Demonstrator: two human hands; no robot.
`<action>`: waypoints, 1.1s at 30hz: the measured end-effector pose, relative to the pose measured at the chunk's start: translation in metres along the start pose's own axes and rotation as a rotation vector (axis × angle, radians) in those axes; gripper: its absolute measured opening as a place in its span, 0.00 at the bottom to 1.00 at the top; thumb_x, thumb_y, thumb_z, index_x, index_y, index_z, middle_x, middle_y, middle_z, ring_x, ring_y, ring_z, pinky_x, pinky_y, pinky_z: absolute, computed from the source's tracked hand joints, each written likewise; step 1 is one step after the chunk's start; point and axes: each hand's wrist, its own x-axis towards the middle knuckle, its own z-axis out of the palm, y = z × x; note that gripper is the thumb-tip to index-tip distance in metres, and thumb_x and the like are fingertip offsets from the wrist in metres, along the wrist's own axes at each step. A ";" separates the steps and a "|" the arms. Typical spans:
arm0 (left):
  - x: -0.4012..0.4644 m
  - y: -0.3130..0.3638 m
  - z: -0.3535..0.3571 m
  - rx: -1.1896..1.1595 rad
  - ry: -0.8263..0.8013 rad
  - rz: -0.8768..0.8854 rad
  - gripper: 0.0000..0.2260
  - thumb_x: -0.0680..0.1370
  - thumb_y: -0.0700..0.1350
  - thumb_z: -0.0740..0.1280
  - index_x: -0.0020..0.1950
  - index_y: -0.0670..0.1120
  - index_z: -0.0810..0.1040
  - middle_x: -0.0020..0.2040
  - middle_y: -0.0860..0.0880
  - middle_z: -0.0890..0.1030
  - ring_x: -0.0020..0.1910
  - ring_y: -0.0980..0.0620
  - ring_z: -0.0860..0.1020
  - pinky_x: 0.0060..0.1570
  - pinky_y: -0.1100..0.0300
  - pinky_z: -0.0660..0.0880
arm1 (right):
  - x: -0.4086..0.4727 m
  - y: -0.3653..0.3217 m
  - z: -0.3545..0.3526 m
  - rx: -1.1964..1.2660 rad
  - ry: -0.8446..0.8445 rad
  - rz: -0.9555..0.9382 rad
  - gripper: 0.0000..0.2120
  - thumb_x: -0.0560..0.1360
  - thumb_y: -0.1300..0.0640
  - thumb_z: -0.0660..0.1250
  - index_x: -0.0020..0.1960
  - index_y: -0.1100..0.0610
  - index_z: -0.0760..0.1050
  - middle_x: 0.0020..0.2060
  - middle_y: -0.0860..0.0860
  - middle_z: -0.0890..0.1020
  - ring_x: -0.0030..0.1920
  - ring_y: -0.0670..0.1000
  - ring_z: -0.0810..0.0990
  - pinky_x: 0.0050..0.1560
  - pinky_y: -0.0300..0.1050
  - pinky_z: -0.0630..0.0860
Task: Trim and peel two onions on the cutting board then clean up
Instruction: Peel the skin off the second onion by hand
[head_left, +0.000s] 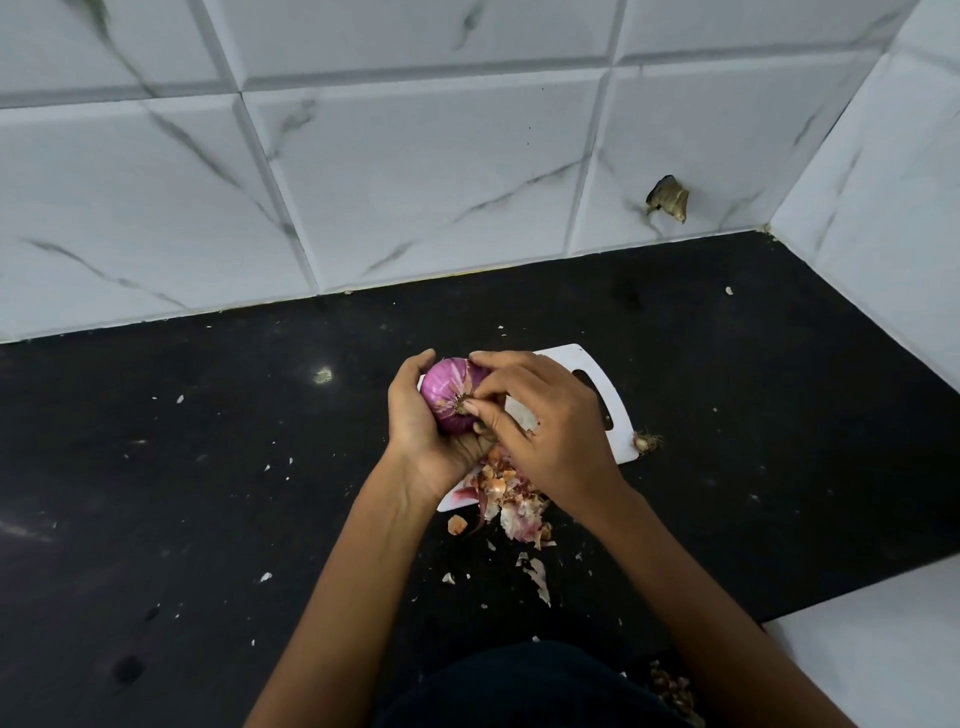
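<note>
We see the left hand (423, 421) cupped round a red onion (451, 392), fingers curled behind it and the thumb over its top, so that the root end faces up and toward the person; we judge it is lifted off the white cutting board (592, 395) to let the other hand reach all round it. The right hand (545, 421) comes across from the right, its fingertips bunched at the root tuft and seemingly pinching skin or root there, which reads to us as peeling; whether any strip is actually gripped we cannot tell. The onion hangs above the board's left part, over the middle of the black counter (208, 493). Papery peels (511, 499) lie heaped at the board's near edge and spill onto the counter toward its front edge, likely dropped straight down from where the hands work. A cut root end (645, 442) sits on the counter just off the board's right corner, by the handle slot. We see no knife and no second onion.
</note>
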 end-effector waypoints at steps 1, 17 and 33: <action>0.000 0.001 0.000 0.017 0.004 0.000 0.19 0.77 0.56 0.60 0.40 0.41 0.77 0.31 0.47 0.77 0.29 0.54 0.73 0.24 0.66 0.69 | 0.001 0.000 -0.002 0.016 -0.019 0.025 0.06 0.73 0.58 0.70 0.46 0.61 0.79 0.52 0.53 0.82 0.53 0.50 0.80 0.51 0.46 0.78; 0.001 0.001 -0.001 0.107 0.046 0.009 0.20 0.78 0.56 0.59 0.38 0.41 0.76 0.29 0.48 0.76 0.22 0.56 0.72 0.22 0.68 0.68 | -0.001 0.003 0.002 -0.032 -0.029 -0.046 0.08 0.74 0.58 0.66 0.48 0.61 0.81 0.49 0.55 0.81 0.48 0.55 0.80 0.45 0.52 0.79; 0.004 0.001 -0.001 0.015 0.026 -0.051 0.20 0.79 0.55 0.57 0.44 0.40 0.78 0.35 0.44 0.81 0.29 0.50 0.79 0.24 0.65 0.75 | 0.001 0.002 -0.011 0.244 -0.001 0.300 0.09 0.77 0.57 0.66 0.55 0.58 0.79 0.48 0.47 0.81 0.51 0.45 0.79 0.47 0.39 0.77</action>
